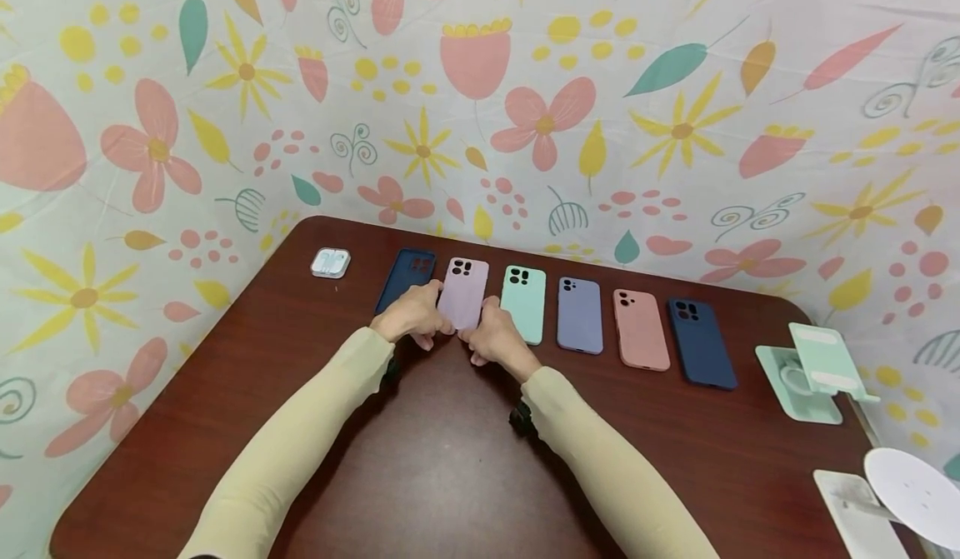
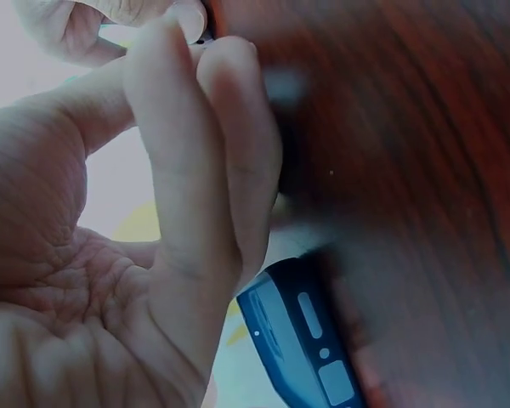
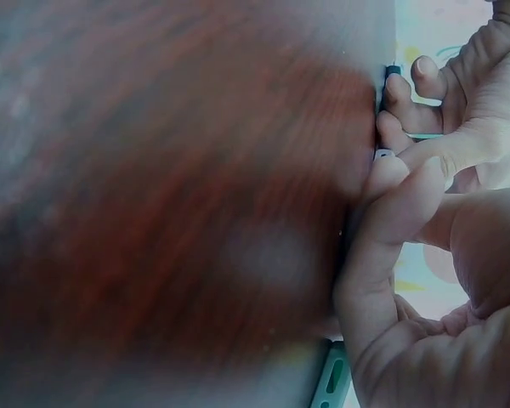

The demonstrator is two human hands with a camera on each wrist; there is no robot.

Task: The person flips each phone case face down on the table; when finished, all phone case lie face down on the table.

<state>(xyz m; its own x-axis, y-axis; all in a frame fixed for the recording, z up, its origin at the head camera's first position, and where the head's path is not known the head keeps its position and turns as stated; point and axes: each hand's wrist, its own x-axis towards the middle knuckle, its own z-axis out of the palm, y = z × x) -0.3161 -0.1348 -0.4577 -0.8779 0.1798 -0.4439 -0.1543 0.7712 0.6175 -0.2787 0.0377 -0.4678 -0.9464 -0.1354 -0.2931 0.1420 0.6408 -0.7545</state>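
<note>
A lilac phone case [image 1: 462, 288] lies back side up on the dark table, its camera cutouts at the far end. My left hand [image 1: 412, 311] grips its lower left edge, and my right hand [image 1: 498, 334] holds the lower right corner. The left wrist view shows the curled fingers [image 2: 183, 161] of the left hand; the case is mostly hidden there. Both hands meet close together at the case's near end in the right wrist view. Partly behind the left hand is a dark blue phone case [image 1: 401, 276]. A mint phone case [image 1: 525, 296] lies just right of the right hand.
Farther right in the row lie a periwinkle case [image 1: 580, 316], a pink case [image 1: 641, 330] and a navy case [image 1: 702, 342]. A small clear box [image 1: 330, 263] sits at the back left. A mint stand [image 1: 810, 376] and a white stand [image 1: 855, 505] occupy the right side.
</note>
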